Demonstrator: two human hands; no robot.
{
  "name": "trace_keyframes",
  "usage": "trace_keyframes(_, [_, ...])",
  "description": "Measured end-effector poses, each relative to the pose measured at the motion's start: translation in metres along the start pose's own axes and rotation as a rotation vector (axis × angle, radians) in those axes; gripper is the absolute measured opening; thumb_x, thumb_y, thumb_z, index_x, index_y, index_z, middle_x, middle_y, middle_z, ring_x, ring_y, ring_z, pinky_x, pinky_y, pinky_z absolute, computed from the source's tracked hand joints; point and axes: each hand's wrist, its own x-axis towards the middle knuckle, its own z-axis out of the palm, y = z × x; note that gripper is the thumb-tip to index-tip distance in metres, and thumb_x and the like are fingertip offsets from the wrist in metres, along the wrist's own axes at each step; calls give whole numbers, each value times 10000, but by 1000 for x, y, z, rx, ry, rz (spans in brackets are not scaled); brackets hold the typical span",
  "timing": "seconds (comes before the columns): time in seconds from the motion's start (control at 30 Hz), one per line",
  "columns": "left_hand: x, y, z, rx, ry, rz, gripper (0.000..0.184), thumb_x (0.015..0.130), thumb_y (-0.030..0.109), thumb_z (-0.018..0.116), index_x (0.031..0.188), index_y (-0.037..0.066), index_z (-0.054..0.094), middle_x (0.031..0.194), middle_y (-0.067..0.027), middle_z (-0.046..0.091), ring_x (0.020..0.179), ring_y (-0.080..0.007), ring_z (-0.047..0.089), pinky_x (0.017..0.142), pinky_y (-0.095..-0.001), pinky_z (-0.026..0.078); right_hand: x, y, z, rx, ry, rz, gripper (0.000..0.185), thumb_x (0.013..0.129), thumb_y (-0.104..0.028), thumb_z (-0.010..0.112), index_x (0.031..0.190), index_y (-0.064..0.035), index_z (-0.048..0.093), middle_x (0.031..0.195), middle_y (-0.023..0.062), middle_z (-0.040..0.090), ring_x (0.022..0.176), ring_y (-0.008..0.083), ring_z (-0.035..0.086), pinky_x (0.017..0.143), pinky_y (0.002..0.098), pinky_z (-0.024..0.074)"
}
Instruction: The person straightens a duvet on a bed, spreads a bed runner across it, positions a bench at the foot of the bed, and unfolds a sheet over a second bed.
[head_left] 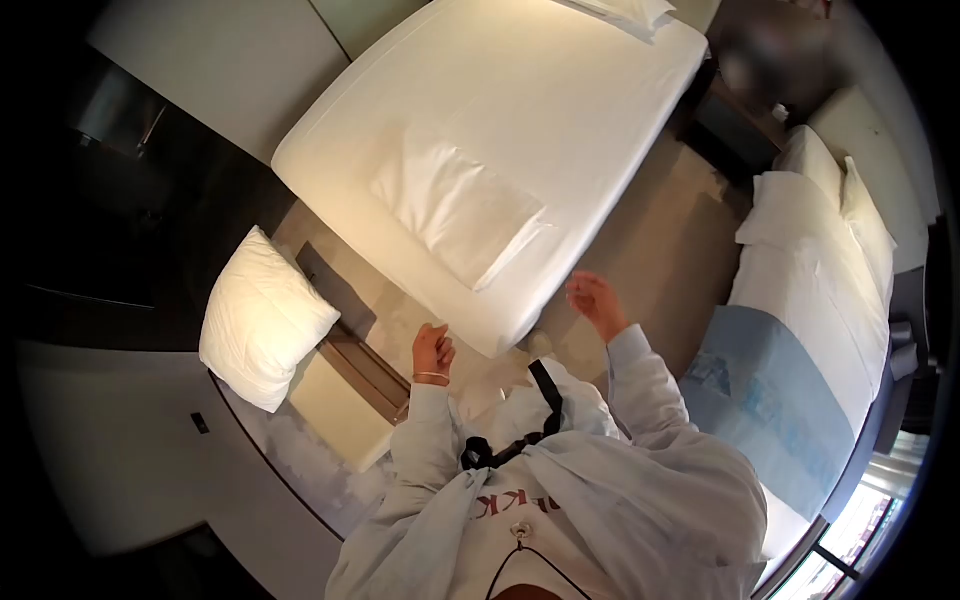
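Observation:
My left hand, with a thin band at the wrist, hovers near the foot of the large bed, its fingers curled in and nothing visible in them. My right hand is raised past the bed's near corner, fingers loosely bent and apart, holding nothing that I can see. In front of both hands is the bed, covered by a smooth white sheet. A flat, creased white pillowcase lies on the sheet toward the foot. To the left, a plump white pillow rests on the end of a low bench.
A second bed with a blue runner and white pillows stands at the right. A dark nightstand sits between the bed heads. Carpet runs between the beds. A window is at the lower right.

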Motion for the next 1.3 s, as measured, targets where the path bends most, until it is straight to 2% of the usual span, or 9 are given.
trace_keyframes(0.3, [116,50,-5,-18,122,-91,372,721,35,577,559,171,271,509,48,266,392,-60,265,339,-203,214,127,-17,96,-342,27,-36,307,800,-168,495,1086,-59,478,939,79,580,887,160,536,778,295,421])
trace_keyframes(0.5, [203,106,-29,157,117,-299,361,715,31,579,561,178,288,476,47,266,374,-65,282,331,-198,234,200,101,28,558,355,170,468,810,-144,528,1221,-61,319,1196,179,405,1074,328,442,911,418,373])
trace_keyframes(0.53, [216,114,-32,197,77,-268,353,718,32,576,563,175,293,458,45,273,364,-68,295,329,-195,240,224,148,-10,71,204,-64,490,788,-134,556,1216,-83,323,1190,153,414,1076,315,434,895,409,384])
trace_keyframes(0.77, [264,158,-72,265,95,-314,362,718,43,594,538,176,309,458,59,277,376,-49,299,335,-198,240,259,134,78,-195,833,310,652,695,-201,677,1205,-102,284,1033,79,495,942,232,501,759,367,438])
trace_keyframes(0.9, [265,159,-87,294,33,-437,371,728,55,591,533,176,300,471,65,266,386,-49,290,351,-197,244,313,187,38,-401,954,-203,559,692,-198,685,1090,21,359,875,104,563,658,235,585,505,306,467])
trace_keyframes(0.97, [264,163,-78,320,36,-450,366,727,39,588,542,179,306,471,65,266,381,-47,273,347,-197,236,305,161,76,-787,597,-326,439,693,-225,680,974,29,460,790,110,580,685,206,591,525,305,472])
trace_keyframes(1.1, [271,176,-54,339,45,-488,293,757,407,568,876,152,484,734,-15,504,648,-145,521,509,-279,424,220,80,208,-1561,-34,82,318,727,-290,587,807,17,566,708,184,580,667,342,546,618,362,440])
trace_keyframes(1.23, [280,204,-29,259,25,-493,704,705,599,508,1184,99,378,1050,-112,479,964,-255,490,733,-403,436,171,103,241,-1167,-399,-655,292,746,-205,567,971,-19,548,944,145,564,869,291,526,783,361,407])
trace_keyframes(1.3, [282,212,-30,362,26,-476,831,676,620,526,1289,126,262,1124,-113,418,1007,-277,449,807,-442,408,151,109,261,-1129,-464,-503,313,746,-160,566,1030,-37,520,1039,132,523,927,283,502,803,373,398])
